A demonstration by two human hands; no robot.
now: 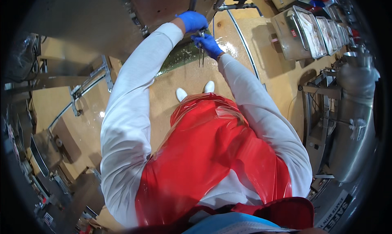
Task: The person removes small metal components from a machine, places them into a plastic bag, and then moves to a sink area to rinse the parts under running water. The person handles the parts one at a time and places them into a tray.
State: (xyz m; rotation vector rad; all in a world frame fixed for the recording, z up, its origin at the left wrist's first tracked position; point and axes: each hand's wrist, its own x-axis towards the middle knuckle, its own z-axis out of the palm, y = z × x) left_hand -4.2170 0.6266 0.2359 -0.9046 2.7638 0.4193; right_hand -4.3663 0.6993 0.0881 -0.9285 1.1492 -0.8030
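Observation:
Both my hands wear blue gloves and meet in front of a large metal machine (159, 7). My right hand (211, 45) is closed round a slim metal tool with two thin prongs (201, 59), which point back toward me. Its exact kind is too small to tell. Just above and to the left, my left hand (192, 21) is bent over with its fingers curled down near the tool's upper end. What those fingers grip is hidden. Below the hands lies a wet green strip (179, 57) sprinkled with pale bits.
Clear plastic bins (296, 34) holding pale contents line the right side. Nearer on the right stands a big steel cylinder (353, 123) beside a metal frame (320, 91). Metal equipment (45, 152) crowds the left. My white shoes (209, 87) stand on a tan floor (163, 107).

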